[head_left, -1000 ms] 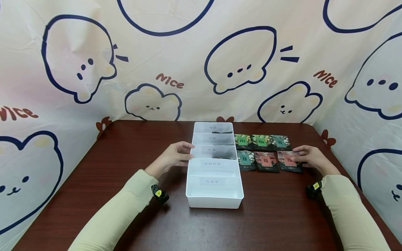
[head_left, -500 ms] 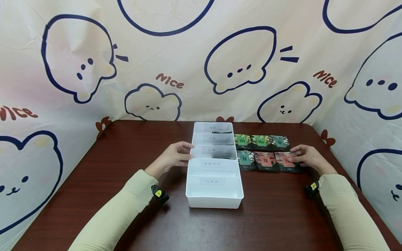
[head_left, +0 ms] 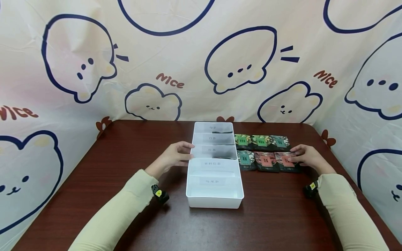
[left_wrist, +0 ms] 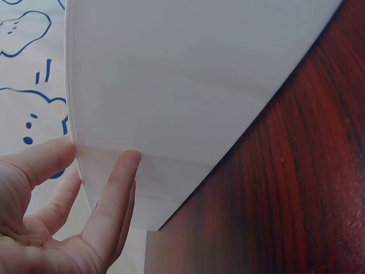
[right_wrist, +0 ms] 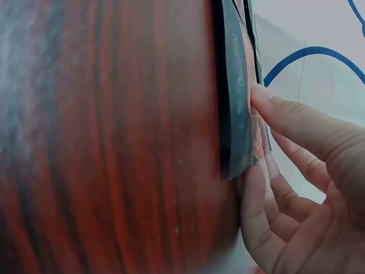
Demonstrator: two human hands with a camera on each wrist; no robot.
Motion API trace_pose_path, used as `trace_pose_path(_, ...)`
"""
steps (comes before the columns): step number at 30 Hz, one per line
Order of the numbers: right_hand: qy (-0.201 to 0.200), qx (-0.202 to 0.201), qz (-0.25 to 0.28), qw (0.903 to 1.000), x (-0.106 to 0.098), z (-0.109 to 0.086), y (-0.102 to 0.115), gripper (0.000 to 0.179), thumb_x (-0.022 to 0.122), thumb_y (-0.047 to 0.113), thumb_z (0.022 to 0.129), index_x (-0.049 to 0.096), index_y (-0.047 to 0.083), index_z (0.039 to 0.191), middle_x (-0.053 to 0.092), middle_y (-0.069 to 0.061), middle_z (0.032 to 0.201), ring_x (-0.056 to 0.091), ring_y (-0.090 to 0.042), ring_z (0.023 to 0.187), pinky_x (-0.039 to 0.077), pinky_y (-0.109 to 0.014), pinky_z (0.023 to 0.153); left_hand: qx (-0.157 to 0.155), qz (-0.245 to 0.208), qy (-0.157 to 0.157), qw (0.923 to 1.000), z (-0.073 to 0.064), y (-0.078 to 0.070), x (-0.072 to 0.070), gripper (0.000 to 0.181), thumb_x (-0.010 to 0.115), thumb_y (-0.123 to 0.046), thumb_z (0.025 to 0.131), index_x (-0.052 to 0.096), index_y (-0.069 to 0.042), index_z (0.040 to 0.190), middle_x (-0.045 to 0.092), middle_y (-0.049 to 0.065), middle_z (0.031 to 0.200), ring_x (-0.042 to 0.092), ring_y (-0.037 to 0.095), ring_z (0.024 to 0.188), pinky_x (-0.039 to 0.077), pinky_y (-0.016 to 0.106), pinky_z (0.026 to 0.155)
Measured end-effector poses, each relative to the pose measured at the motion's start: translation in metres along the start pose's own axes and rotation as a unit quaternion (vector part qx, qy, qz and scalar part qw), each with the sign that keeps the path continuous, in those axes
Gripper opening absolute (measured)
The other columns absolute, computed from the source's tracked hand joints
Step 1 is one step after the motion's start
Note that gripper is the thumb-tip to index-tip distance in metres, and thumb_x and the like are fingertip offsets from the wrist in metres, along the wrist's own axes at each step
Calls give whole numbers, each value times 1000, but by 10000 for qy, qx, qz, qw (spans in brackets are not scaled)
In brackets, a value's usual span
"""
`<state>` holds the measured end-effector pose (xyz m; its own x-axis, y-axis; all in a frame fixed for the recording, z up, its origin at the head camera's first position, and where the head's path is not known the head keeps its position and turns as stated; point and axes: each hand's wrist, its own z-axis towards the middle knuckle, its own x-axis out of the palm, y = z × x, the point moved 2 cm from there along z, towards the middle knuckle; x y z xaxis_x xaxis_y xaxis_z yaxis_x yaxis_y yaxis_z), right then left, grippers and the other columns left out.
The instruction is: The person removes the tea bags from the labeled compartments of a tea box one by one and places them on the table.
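Observation:
A long white divided box (head_left: 215,202) stands on the table, its compartments labelled in Chinese characters. My left hand (head_left: 171,157) touches its left side near the middle, fingertips at the rim; in the left wrist view the fingers (left_wrist: 117,200) lie along the wall. Right of the box, flat tea packets form two rows. My right hand (head_left: 311,159) pinches the right edge of the red-labelled tea packet (head_left: 284,159) at the end of the front row. In the right wrist view the thumb (right_wrist: 296,117) rests on that packet's face, other fingers curled by its corner.
Beside it lie another red-labelled packet (head_left: 266,161) and a teal one (head_left: 246,160). Behind them are two green packets (head_left: 243,140) and one grey-green packet (head_left: 280,142). Dark packet edges (head_left: 222,132) show inside the rear compartments. A printed cloth (head_left: 194,69) hangs behind the table.
The right hand has slid the end red-labelled packet slightly left, up against its neighbour, and is now nearly still. The left hand and the box have not moved.

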<state>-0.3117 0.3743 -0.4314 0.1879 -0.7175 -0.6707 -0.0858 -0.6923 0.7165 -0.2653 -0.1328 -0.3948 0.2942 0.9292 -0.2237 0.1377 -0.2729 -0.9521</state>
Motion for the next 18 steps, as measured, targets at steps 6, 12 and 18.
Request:
trace_pose_path(6,29,153,10,9999,1,0,3,57,78,25,82,52,-7,122,60,-12,103,57,-18,89,57,-33,70,-5,18,-15,10000,0,0,0,43,71,-5,87,56,-7,127,54,20,122,64,26,94,58,44,82)
trace_pose_path(12,16,244,-36,9997,2,0,4,59,78,27,82,52,-7,122,59,-12,104,56,-22,92,57,-33,69,-2,-4,-3,10000,0,1,0,44,71,-6,86,56,-7,127,55,20,122,64,27,94,58,45,82)
trace_pose_path(18,44,262,-36,9996,2,2,2,60,79,28,81,52,-7,122,58,-13,106,57,-23,94,57,-34,70,-5,38,-10,10000,0,1,0,44,72,-7,86,56,-8,127,55,20,122,64,27,94,58,45,82)
